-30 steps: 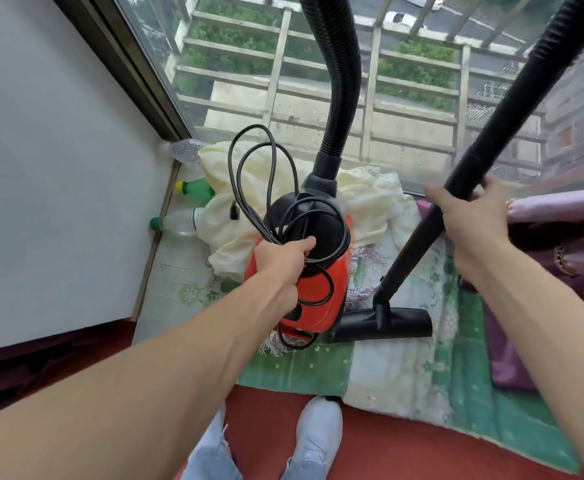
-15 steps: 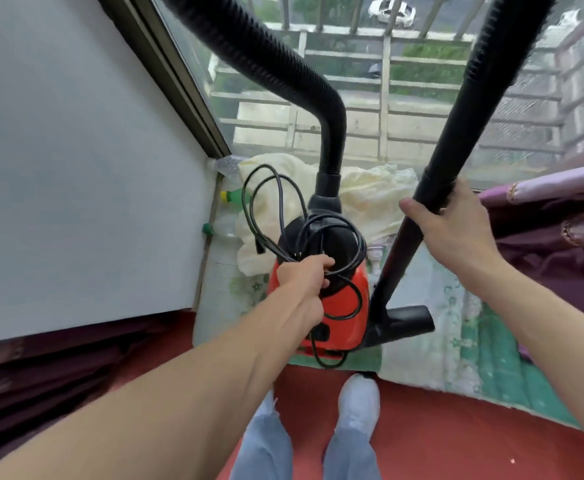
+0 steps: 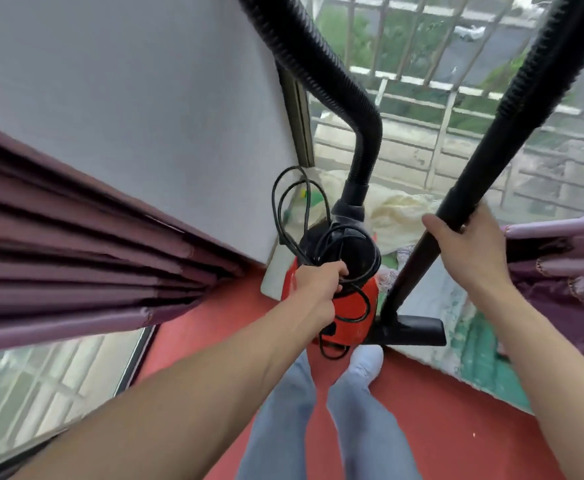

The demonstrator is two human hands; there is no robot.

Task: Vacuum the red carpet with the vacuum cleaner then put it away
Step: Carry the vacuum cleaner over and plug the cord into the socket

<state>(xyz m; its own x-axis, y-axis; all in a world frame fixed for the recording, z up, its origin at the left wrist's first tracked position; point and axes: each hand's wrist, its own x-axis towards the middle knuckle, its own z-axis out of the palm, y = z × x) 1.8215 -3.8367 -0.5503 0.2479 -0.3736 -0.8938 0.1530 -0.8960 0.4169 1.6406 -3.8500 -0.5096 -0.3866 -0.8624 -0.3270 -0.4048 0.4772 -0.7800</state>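
1. Vacuum cleaner [image 3: 339, 296], red-bodied, hangs by the window corner over the red carpet [image 3: 422, 410]; left hand [image 3: 318, 277] is closed on its top and the bunched cord [image 3: 294, 216]. A slipping grasp could drop it on the feet.
2. Right hand [image 3: 470, 247] wraps the wand [image 3: 456, 209]; swinging it might hit the window.
3. Dangling cord loops could snag.

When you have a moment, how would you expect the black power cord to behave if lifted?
Likely floppy: the power cord droops in uneven loops from the left hand. Probably light, since a one-handed grip holds it. Its loops may snag the vacuum cleaner.
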